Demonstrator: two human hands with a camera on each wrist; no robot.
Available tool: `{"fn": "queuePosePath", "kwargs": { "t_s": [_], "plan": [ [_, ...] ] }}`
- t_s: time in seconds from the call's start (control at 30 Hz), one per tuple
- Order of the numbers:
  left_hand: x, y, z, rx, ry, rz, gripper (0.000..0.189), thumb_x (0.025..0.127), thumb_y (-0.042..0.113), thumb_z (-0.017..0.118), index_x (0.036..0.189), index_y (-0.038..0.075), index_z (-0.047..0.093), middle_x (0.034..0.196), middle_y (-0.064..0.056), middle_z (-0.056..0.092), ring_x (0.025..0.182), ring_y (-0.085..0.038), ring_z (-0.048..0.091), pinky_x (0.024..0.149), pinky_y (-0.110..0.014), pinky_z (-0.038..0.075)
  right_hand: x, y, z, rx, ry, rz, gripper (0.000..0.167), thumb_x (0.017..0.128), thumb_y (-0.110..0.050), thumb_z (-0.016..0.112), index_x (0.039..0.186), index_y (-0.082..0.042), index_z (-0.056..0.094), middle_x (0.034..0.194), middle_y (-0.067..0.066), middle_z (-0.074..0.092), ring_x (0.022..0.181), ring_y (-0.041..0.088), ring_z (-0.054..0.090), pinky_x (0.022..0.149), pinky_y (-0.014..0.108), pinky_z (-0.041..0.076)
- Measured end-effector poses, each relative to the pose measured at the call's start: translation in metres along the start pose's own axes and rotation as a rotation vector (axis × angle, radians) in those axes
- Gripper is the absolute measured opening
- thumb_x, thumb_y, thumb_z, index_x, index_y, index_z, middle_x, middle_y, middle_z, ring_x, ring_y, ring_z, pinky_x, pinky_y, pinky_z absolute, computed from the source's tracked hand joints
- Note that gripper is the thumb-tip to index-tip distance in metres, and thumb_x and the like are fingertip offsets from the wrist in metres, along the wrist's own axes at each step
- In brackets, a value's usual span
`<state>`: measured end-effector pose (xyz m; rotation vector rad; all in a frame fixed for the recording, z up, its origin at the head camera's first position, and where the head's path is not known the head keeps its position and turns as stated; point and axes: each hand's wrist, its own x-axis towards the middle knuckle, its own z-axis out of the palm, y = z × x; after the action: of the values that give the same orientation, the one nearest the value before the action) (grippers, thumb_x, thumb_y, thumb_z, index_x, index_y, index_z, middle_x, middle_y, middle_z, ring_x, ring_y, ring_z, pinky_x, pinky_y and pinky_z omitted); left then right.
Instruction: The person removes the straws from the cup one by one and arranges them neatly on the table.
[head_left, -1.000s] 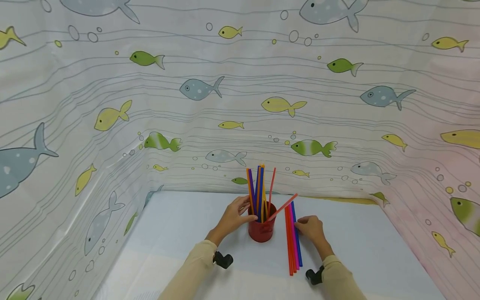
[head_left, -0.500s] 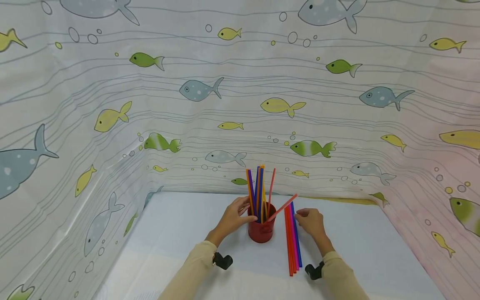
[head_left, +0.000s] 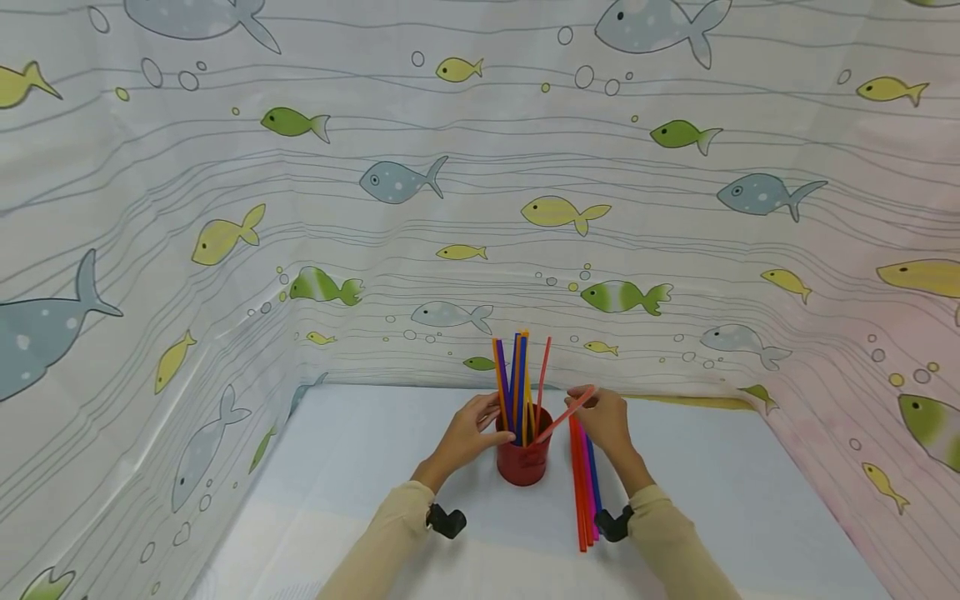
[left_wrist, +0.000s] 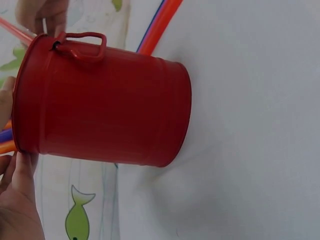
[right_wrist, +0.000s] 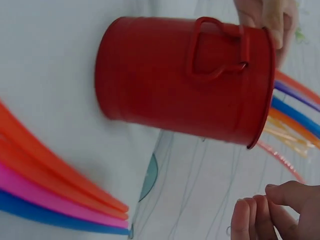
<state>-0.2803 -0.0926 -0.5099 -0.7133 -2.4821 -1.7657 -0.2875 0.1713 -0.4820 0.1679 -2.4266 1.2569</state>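
Note:
A red metal bucket-shaped cup (head_left: pixel 522 462) stands on the white table, holding several coloured plastic straws (head_left: pixel 519 375). My left hand (head_left: pixel 468 429) grips it near the rim, thumb on the near side and fingers around the far left. One light red straw (head_left: pixel 561 418) leans out to the right. My right hand (head_left: pixel 609 423) is at that straw's upper end, which overlaps the fingers in the head view. In the right wrist view, the fingers of this hand (right_wrist: pixel 265 215) are loosely bent, with the thumb beside them and no straw seen between them.
Several loose straws (head_left: pixel 579 492), red, pink and blue, lie side by side on the table to the right of the cup, partly under my right wrist. Behind the table (head_left: pixel 337 467) hangs a fish-print curtain (head_left: pixel 480 283), which also runs along both sides.
My right hand has left the blue straw at the edge of the loose row and moved up and left to the leaning straw. My left hand stays on the cup.

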Motion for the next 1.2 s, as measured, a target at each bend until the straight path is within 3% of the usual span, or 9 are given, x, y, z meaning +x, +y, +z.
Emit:
{"fn": "queuePosePath", "kwargs": {
  "t_s": [0.23,0.5,0.87,1.2],
  "plan": [
    [0.002,-0.002,0.001,0.003,0.001,0.005,0.078,0.079,0.027,0.082,0.145,0.009,0.044,0.13,-0.005,0.052,0.126,-0.02,0.052,0.101,-0.027,0.045,0.001,-0.023,0.008,0.1,-0.003,-0.094,0.014,0.081,-0.01,0.079,0.093,-0.003,0.077,0.079,0.005,0.073,0.071,0.02,0.07,0.059,0.026,0.056],
    [0.002,-0.003,0.001,0.018,0.003,0.011,0.077,0.08,0.024,0.081,0.146,0.009,0.044,0.13,-0.005,0.051,0.126,-0.02,0.052,0.1,-0.024,0.045,0.0,-0.039,0.018,0.223,-0.045,-0.196,0.013,0.083,-0.006,0.076,0.095,0.0,0.075,0.082,0.008,0.073,0.073,0.021,0.07,0.063,0.027,0.06],
    [0.002,-0.002,0.0,0.034,0.005,0.022,0.075,0.081,0.022,0.081,0.145,0.01,0.045,0.13,-0.005,0.052,0.125,-0.019,0.053,0.1,-0.023,0.045,-0.001,-0.048,0.034,0.276,-0.124,-0.138,0.016,0.082,-0.006,0.077,0.096,0.002,0.075,0.083,0.008,0.072,0.075,0.023,0.07,0.062,0.028,0.06],
    [-0.001,0.001,0.0,0.002,-0.001,0.04,0.074,0.082,0.02,0.08,0.145,0.009,0.044,0.132,-0.008,0.05,0.126,-0.022,0.052,0.102,-0.026,0.044,-0.003,-0.047,0.045,0.207,-0.118,-0.134,0.02,0.08,-0.007,0.08,0.097,0.0,0.075,0.083,0.006,0.072,0.075,0.022,0.069,0.061,0.028,0.059]
  ]
}}
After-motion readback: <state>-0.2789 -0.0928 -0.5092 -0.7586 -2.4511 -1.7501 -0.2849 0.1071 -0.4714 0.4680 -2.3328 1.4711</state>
